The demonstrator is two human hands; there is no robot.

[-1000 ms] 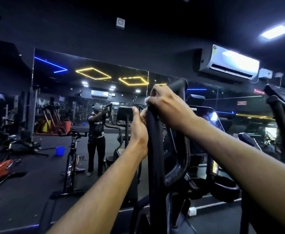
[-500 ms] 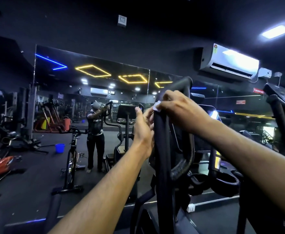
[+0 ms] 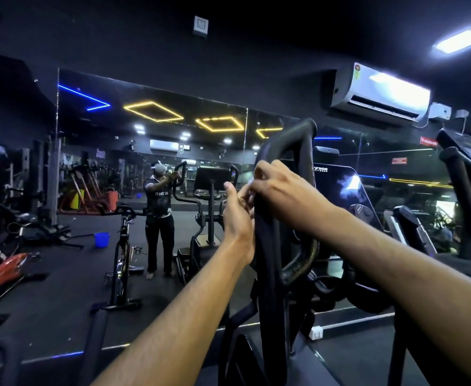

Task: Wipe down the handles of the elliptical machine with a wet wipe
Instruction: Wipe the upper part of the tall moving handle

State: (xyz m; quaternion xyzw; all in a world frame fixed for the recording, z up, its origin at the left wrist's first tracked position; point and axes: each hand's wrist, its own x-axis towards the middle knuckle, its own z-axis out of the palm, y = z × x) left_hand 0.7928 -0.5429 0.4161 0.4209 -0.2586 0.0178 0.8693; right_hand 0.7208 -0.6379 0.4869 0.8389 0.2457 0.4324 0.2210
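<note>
A: We see both forearms reaching up from the near edge to the black handle [image 3: 267,240] of the elliptical machine, which rises upright through the middle and loops over at its top. The right hand [image 3: 281,190] is curled over the handle just below that loop, fingers wrapped onto its left side.

B: We place the left hand [image 3: 235,215] just left of the handle, thumb upright, fingers bent toward the right hand's fingers so that the two hands meet at the handle. A small pale patch between their fingertips may be the wet wipe [image 3: 252,183]; we cannot tell which hand pinches it, nor how much of it is hidden.

A: So we record the right hand as gripping the handle, and the left hand's grip as unclear.

B: Agreed. Beyond the handle, to the right, we note the machine's dark console [image 3: 348,190] with a bright reflection on it. The far wall carries a mirror [image 3: 117,151], in which a person stands at an elliptical with arms raised.

A: In the left part we mark a spin bike [image 3: 123,246] and a blue bucket [image 3: 101,239] on the floor. High on the right wall hangs a white air conditioner [image 3: 382,93].
</note>
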